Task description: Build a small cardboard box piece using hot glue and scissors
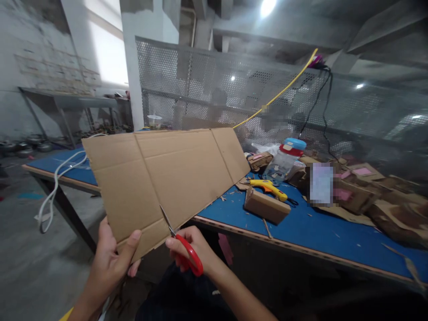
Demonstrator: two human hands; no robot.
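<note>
A wide sheet of brown cardboard with crease lines tilts up in front of me, its far right part over the table. My left hand grips its lower left corner, thumb on the near face and fingers behind. In my right hand is a pair of red-handled scissors, fingers closed round the loops. One blade lies across the front face of the cardboard near the lower edge, pointing up and left. The other blade is hidden, apparently behind the sheet.
On the blue table lie a yellow glue gun, a small cardboard box and cardboard scraps. Behind them stands a clear bottle with a blue and red lid. Cardboard pieces heap at right. A white cable hangs off the left end.
</note>
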